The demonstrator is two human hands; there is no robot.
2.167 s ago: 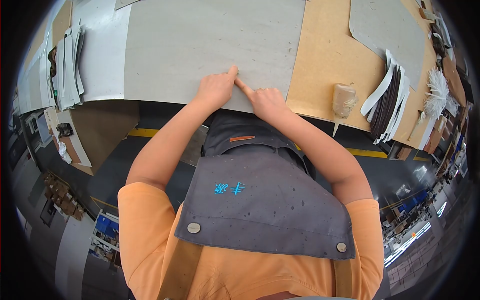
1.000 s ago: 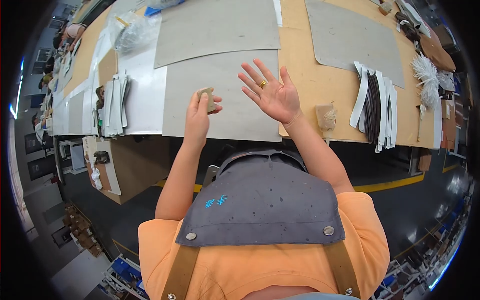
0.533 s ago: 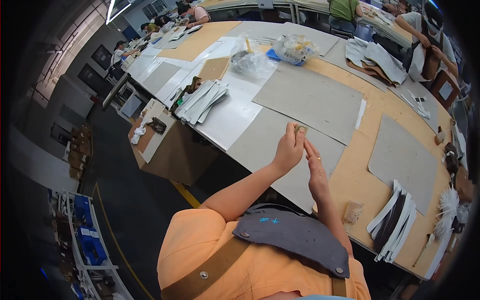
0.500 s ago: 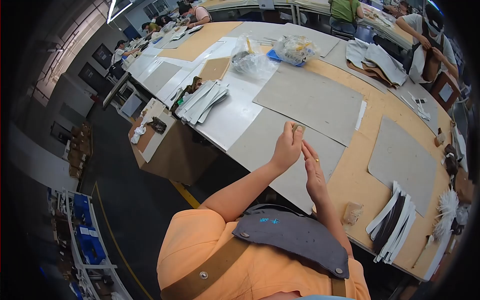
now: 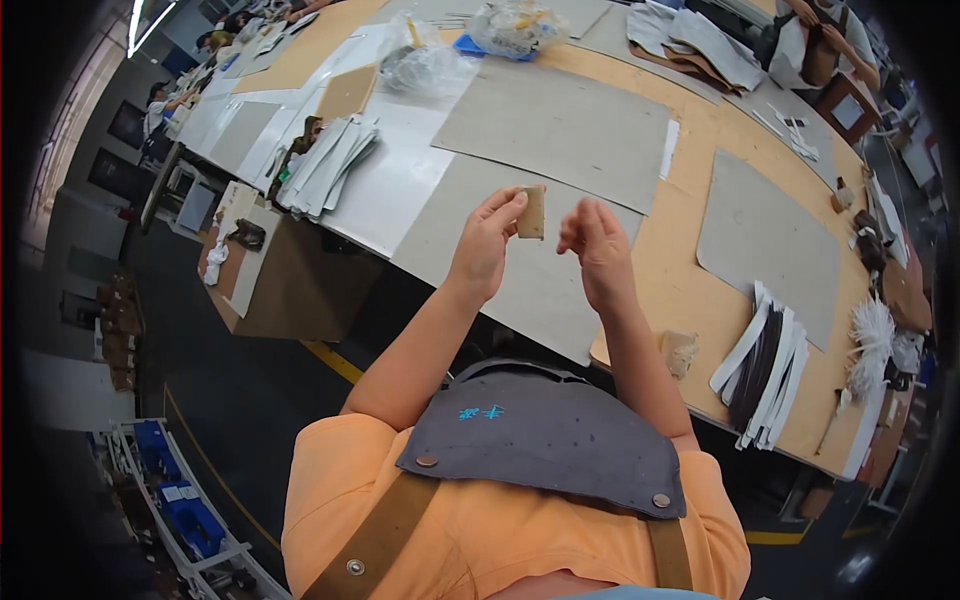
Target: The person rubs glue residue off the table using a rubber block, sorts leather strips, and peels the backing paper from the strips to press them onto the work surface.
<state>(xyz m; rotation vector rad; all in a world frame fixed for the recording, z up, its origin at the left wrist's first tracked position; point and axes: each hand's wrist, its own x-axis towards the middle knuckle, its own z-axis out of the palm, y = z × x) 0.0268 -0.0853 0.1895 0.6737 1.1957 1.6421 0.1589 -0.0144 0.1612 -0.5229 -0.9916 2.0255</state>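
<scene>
My left hand (image 5: 485,245) is raised over the near part of the table and pinches a small flat tan block (image 5: 532,212) between thumb and fingers. The block stands upright, its broad face towards me; I cannot tell its material. To the right of it, apart from it, my right hand (image 5: 602,255) hangs with loosely bent fingers and nothing visible in them. Beneath both hands lies a grey board (image 5: 530,290). A lumpy translucent tan piece (image 5: 680,353) rests by the table edge, near my right forearm.
Bundles of white strips lie at left (image 5: 328,165) and right, the right bundle (image 5: 770,365) with dark strips too. Further grey boards (image 5: 560,130) cover the table. Plastic bags (image 5: 515,30) stand behind. A cardboard box (image 5: 290,285) is at left; a co-worker (image 5: 815,45) works far right.
My hands were together, the block mostly hidden; now they have parted and the block shows in my left hand. The camera view has tilted down and shifted right.
</scene>
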